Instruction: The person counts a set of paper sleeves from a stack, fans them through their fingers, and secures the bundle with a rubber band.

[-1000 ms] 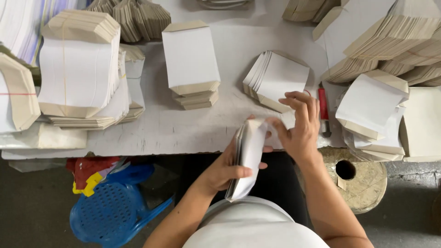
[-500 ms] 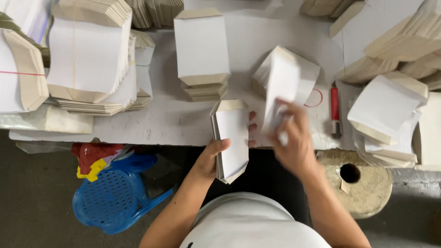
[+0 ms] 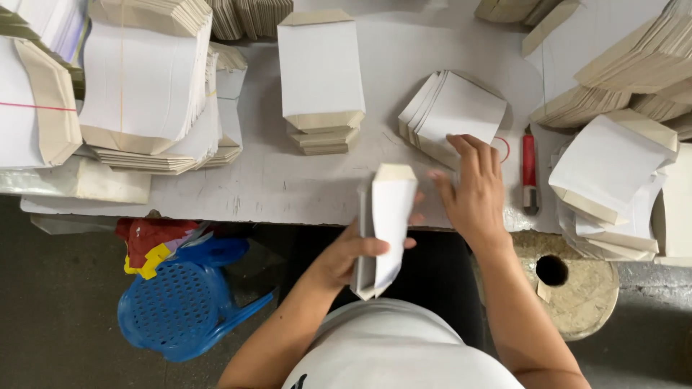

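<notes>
A: Where's the bundle of folded white card sleeves (image 3: 383, 230)?

B: In the left hand (image 3: 344, 253), over the desk's near edge, roughly mid-edge. Fingers wrapped round the lower half, thumb across the front face, so pinching the whole bundle. Looks like it's held on edge to keep the pieces squared up, my read only.

A: Orientation?

B: Long axis runs near-to-far, slightly tilted. Tan flap end points toward the desk's far edge, bottom end toward the person's torso. Broad face turned right.

A: Right hand (image 3: 472, 189)?

B: Fingers spread, palm down, holding nothing. Fingertips touching the near corner of the fanned stack (image 3: 454, 112) on the desk (image 3: 303, 187), right of centre. Fan spread prob makes single pieces easy to peel off, judgement again.

A: Around that?

B: Red-handled tool (image 3: 529, 169) just beside the right hand, lying near-to-far by the desk's right part. Neat squared stack (image 3: 321, 72) mid desk, toward far edge. Big piles at left (image 3: 144, 86) and right (image 3: 613, 180) sides. Below the desk's near edge: blue plastic stool (image 3: 184, 302) left, round wooden spool (image 3: 569, 288) right.
</notes>
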